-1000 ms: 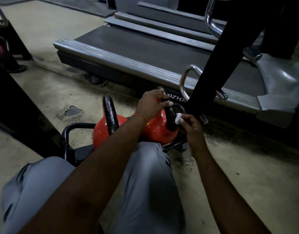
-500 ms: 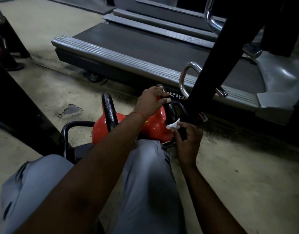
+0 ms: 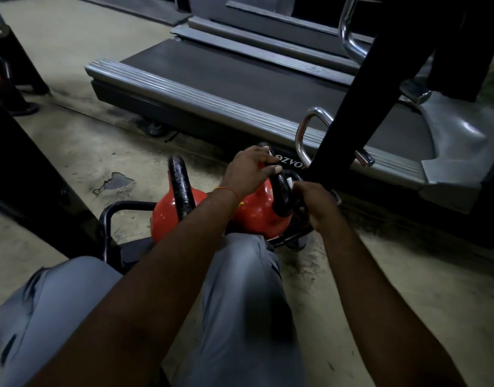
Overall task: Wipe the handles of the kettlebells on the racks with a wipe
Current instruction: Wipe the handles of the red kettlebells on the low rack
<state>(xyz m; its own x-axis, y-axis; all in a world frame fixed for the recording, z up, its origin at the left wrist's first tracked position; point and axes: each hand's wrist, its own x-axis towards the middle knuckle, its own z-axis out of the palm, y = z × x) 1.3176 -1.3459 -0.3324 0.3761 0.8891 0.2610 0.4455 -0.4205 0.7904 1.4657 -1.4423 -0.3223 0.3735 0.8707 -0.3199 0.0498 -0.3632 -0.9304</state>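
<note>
Head view: two kettlebells on low rack [image 3: 120,210], near centre.
Left kettlebell [image 3: 167,219]: free; heavy iron, rough rigid handle.
Left hand [image 3: 248,169]: fingers curled over right kettlebell [image 3: 257,212] handle top.
Wipe [image 3: 290,182]: soft, light, mostly hidden.
Right hand [image 3: 315,202]: curled, pinching wipe against handle's right side.

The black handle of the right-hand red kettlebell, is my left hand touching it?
Touching. In the head view the left hand curls its fingers over the top of the black handle of the right-hand red kettlebell.
</note>
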